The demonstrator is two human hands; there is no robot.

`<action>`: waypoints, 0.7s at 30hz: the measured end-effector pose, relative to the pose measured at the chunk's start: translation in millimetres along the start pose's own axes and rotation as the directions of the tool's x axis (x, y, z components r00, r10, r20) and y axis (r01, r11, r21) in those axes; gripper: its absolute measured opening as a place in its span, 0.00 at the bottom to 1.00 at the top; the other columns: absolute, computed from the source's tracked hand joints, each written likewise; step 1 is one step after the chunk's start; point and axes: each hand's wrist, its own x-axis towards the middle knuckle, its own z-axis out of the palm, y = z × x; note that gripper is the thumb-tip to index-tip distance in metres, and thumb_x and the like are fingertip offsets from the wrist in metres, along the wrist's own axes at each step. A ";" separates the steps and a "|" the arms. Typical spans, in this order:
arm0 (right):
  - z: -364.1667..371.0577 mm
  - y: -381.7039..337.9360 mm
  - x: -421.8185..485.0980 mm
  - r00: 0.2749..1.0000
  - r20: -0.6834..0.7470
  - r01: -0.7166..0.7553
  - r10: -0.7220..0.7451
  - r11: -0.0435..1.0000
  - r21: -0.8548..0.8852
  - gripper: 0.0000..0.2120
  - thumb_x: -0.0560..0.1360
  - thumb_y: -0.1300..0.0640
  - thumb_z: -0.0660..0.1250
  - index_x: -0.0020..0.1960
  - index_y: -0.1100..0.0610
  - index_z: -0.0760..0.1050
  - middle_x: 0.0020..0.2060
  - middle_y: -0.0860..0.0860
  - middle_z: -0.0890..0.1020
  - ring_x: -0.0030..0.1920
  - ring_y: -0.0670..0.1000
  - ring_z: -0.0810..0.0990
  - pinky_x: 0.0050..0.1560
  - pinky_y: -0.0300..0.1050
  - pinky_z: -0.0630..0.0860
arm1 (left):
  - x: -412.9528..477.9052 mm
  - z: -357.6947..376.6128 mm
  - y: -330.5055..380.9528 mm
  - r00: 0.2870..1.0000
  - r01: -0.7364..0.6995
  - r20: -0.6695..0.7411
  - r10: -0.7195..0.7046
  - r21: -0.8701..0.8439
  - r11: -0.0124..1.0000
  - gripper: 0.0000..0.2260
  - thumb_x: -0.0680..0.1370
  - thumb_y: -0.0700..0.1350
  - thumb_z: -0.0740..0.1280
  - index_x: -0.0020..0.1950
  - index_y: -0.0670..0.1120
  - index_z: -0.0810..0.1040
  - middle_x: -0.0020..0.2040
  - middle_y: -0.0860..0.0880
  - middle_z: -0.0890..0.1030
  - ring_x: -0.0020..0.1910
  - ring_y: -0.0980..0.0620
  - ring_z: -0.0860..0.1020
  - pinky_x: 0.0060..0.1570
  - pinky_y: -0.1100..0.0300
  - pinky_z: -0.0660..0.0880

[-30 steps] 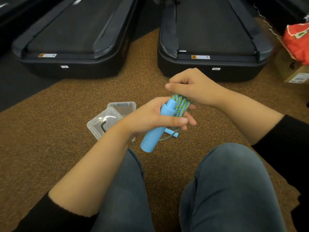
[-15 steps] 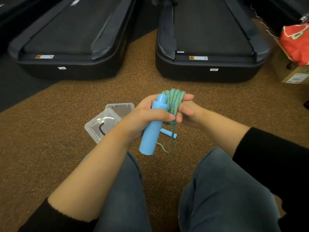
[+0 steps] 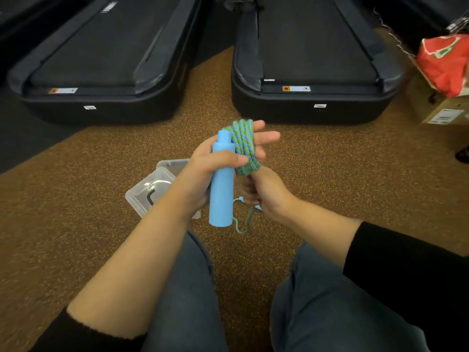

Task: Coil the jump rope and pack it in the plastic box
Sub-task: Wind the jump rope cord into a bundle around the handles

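My left hand (image 3: 200,171) grips a light blue jump rope handle (image 3: 222,189) upright, thumb across it. Several turns of the blue-green braided rope (image 3: 244,146) are wound round this hand's fingers, whose tips stick out to the right. Just below the coil, my right hand (image 3: 264,194) pinches the loose rope strand, which hangs in a short loop (image 3: 243,228) under it. A bit of the second blue handle (image 3: 257,207) peeks out beneath that hand. The clear plastic box (image 3: 149,191) lies open on the floor left of my hands, partly hidden by my left wrist.
I sit on brown speckled floor (image 3: 76,199) with my knees (image 3: 193,288) below the hands. Two black treadmill ends (image 3: 101,102) (image 3: 317,102) stand ahead. A cardboard box (image 3: 441,113) with a red bag (image 3: 446,64) on it sits at the far right.
My right hand came off the top of the coil and went down under it, drawing the strand round. The coil and handle rose slightly; my left fingers stretched out.
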 end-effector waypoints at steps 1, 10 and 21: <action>-1.5 -0.7 -0.5 0.999 -0.038 0.022 -0.022 1.000 -0.009 0.19 0.80 0.59 0.51 0.30 0.53 0.57 0.19 0.43 0.58 0.19 0.42 0.54 0.23 0.35 0.49 | -0.1 -0.8 0.4 1.000 0.001 -0.005 -0.001 0.005 1.000 0.29 0.65 0.34 0.63 0.67 0.34 0.68 0.57 0.41 0.80 0.44 0.53 0.80 0.43 0.66 0.76; -17.0 -12.1 4.8 0.960 -0.219 0.151 -0.173 0.982 -0.115 0.18 0.78 0.55 0.56 0.29 0.52 0.68 0.18 0.45 0.63 0.20 0.43 0.58 0.21 0.34 0.56 | -3.0 0.0 3.7 0.994 0.096 0.042 -0.099 0.070 0.993 0.24 0.65 0.35 0.63 0.62 0.39 0.74 0.54 0.44 0.83 0.50 0.50 0.82 0.52 0.59 0.77; -20.9 -80.2 29.2 0.909 -0.314 0.279 -0.274 0.960 -0.029 0.21 0.80 0.53 0.58 0.30 0.51 0.57 0.18 0.43 0.58 0.20 0.43 0.55 0.24 0.40 0.51 | -11.0 9.8 -13.5 0.970 0.210 0.108 -0.218 0.079 0.974 0.26 0.65 0.36 0.64 0.64 0.37 0.71 0.52 0.45 0.83 0.45 0.51 0.78 0.53 0.60 0.73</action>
